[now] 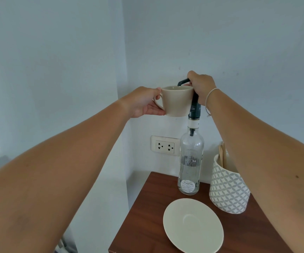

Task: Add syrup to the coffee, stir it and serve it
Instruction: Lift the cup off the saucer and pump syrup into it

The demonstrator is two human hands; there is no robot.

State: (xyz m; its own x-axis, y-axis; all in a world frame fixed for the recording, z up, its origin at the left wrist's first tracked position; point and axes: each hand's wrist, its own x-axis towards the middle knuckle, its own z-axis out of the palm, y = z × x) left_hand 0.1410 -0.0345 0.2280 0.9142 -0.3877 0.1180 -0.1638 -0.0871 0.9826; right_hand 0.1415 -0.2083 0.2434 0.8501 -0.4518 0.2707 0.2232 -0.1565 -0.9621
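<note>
A tall clear glass syrup bottle (191, 161) stands at the back of the brown table (147, 225), with a dark pump (195, 108) on its neck. My right hand (201, 86) rests on top of the pump head, fingers closed over it. The dark spout (183, 82) reaches over the rim of a beige cup (177, 101). My left hand (143, 103) holds that cup by its handle, lifted level with the spout. What is inside the cup is hidden from this angle.
An empty cream saucer (193, 225) lies on the table in front of the bottle. A white patterned holder (227, 190) with wooden sticks (222, 156) stands to the right. A wall socket (164, 146) sits behind the bottle.
</note>
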